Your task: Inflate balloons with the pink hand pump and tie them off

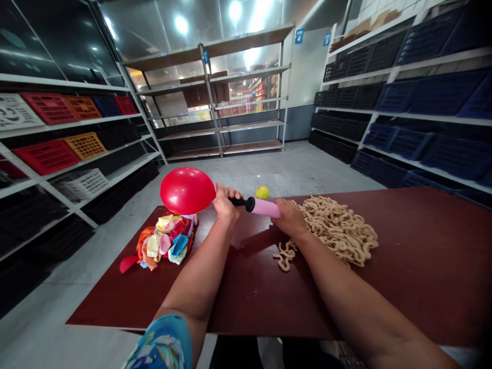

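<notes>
A red inflated balloon (187, 190) sticks out to the left of my left hand (226, 202). The fingers of that hand are closed round the balloon's neck and the black end of a hand pump; the join between them is hidden. My right hand (289, 219) is wrapped round the far side of the pump's pink barrel (266, 208). The pump is held nearly level above the table. Below the red balloon lies a heap of limp balloons (165, 241) in many colours, with a single red one (128, 263) at its left edge.
A pile of tan, curled, rope-like pieces (338, 230) covers part of the dark red table (418, 246) beside my right hand. Beyond the far edge is a small yellow balloon (262, 192). Shelves with crates (48, 156) stand left and right, and a metal rack (219, 128) stands behind.
</notes>
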The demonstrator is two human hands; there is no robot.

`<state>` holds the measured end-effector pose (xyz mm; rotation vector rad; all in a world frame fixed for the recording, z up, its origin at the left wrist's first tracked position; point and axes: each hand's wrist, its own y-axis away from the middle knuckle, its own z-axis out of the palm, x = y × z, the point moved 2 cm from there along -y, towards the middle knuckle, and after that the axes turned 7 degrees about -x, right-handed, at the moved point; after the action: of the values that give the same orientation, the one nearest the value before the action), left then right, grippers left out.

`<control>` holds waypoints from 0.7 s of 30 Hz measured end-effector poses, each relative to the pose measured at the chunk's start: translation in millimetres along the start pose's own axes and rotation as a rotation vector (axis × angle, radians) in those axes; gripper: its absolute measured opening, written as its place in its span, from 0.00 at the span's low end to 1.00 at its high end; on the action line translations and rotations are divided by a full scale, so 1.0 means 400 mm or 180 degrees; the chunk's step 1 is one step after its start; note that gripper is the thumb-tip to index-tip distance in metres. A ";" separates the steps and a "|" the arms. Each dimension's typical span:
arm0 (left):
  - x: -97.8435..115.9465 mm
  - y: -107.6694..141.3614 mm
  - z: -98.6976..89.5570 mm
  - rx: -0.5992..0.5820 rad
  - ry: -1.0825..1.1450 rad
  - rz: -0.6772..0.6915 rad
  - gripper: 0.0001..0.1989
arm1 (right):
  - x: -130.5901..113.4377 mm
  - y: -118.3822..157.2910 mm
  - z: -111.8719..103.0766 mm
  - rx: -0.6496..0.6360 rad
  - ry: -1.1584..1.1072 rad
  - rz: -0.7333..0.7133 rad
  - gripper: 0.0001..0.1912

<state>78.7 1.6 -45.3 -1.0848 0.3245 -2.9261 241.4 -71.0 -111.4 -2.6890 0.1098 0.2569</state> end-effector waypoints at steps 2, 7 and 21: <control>0.007 -0.007 -0.003 0.0017 -0.0037 -0.0032 0.26 | 0.003 -0.003 0.001 -0.0010 -0.0018 -0.0021 0.12; 0.087 -0.038 -0.016 -0.0020 -0.0019 0.0158 0.25 | 0.024 -0.006 0.009 0.0017 -0.0013 0.0017 0.14; 0.061 -0.014 -0.001 -0.0148 -0.0001 0.0165 0.25 | 0.015 0.002 0.025 0.0001 -0.0168 -0.0038 0.12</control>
<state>60.3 5.3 -28.9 -1.0656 0.4161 -2.8869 245.6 -67.6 -121.8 -2.6793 0.0776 0.3238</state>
